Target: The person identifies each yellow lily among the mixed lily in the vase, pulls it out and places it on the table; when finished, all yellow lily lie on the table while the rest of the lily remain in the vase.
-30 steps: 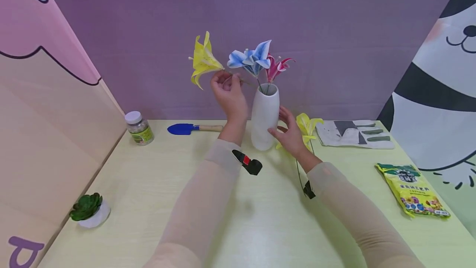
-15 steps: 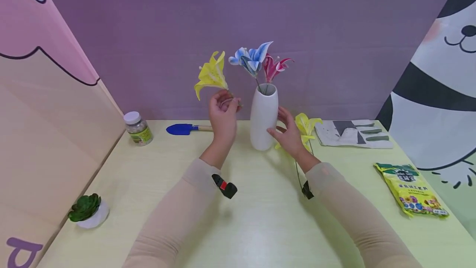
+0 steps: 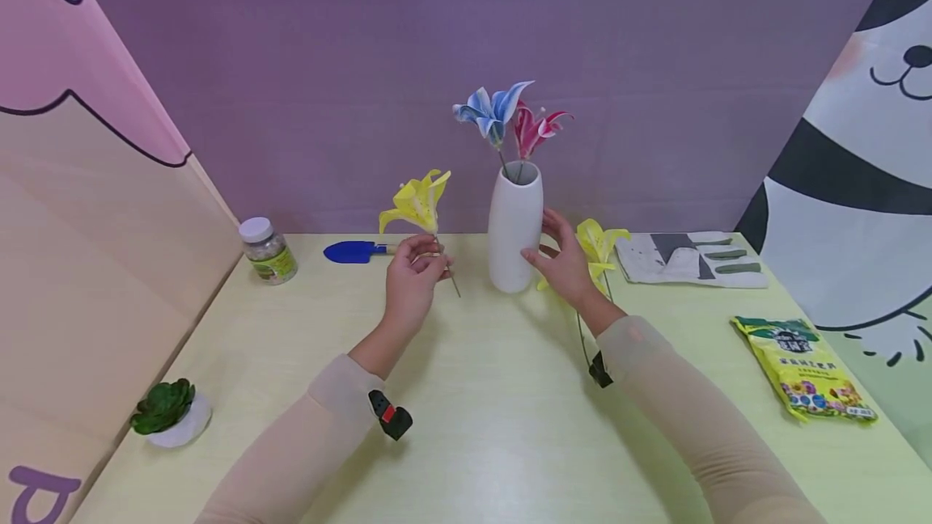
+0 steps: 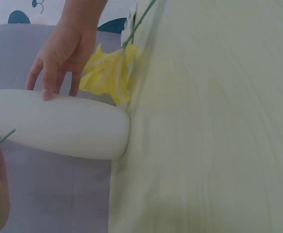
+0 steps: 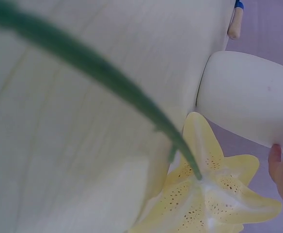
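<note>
My left hand pinches the stem of a yellow artificial lily, left of the vase. Its bloom stands above the fingers and the bare stem end points down to the right. The stem tip also shows in the left wrist view. My right hand holds the right side of a white vase, thumb on its front. A blue lily and a pink lily stand in the vase. Yellow lilies lie on the table behind my right hand, partly hidden by it.
A blue trowel lies at the back left, beside a lidded jar. A potted succulent stands at the left edge. Folded gloves and a yellow packet lie on the right of the table.
My left hand has come down and left with the yellow lily, from beside the vase's mouth to near table height. The lily has turned more upright. My right hand stays at the vase.
</note>
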A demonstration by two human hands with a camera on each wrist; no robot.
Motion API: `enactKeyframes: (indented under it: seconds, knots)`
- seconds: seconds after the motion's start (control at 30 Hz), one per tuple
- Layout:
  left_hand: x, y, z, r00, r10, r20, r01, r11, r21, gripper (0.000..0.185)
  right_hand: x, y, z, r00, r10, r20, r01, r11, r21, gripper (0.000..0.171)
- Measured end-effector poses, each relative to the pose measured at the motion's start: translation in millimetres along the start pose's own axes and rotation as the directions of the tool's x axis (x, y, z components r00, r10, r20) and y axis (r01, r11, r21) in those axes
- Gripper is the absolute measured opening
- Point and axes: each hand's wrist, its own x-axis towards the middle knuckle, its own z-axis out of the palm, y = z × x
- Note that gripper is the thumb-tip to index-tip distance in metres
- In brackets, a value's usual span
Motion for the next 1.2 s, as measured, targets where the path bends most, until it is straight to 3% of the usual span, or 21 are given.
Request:
enactKeyframes:
  seconds: [0.2, 0.33, 0.43, 0.83, 1.1, 1.2]
  knots:
    - [-2.6, -4.7, -9.3, 0.995, -0.100, -0.004, 0.100, 0.991, 0.089, 0.033, 1, -1, 0, 1.000, -0.002, 0.009, 0.002, 1.000, 0.003, 0.075]
    - [-1.4, -14.5, -15.0, 0.976, -0.216, 0.026, 0.207, 0.957, 0.202, 0.035, 2, -6, -1, 1.000, 0.011, 0.018, -0.011, 1.000, 0.006, 0.076]
    - [-0.5, -24.4, -18.7, 0.964, -0.263, 0.045, 0.243, 0.934, 0.261, 0.034, 0, -12, -1, 1.000, 0.020, 0.023, -0.020, 1.000, 0.015, 0.077]
    - [12.9, -48.3, -31.4, 0.945, -0.321, 0.063, 0.280, 0.894, 0.350, 0.036, 3, -3, -3, 0.999, 0.028, 0.014, -0.028, 0.999, -0.021, 0.076]
    - [18.5, -58.9, -37.9, 0.925, -0.369, 0.088, 0.289, 0.836, 0.466, 0.035, 3, -2, -5, 0.999, 0.032, 0.017, -0.031, 0.999, -0.014, 0.077]
    - [17.6, -60.9, -40.4, 0.924, -0.371, 0.090, 0.267, 0.798, 0.541, 0.033, 3, -2, -5, 0.999, 0.034, 0.012, -0.034, 0.999, -0.009, 0.076]
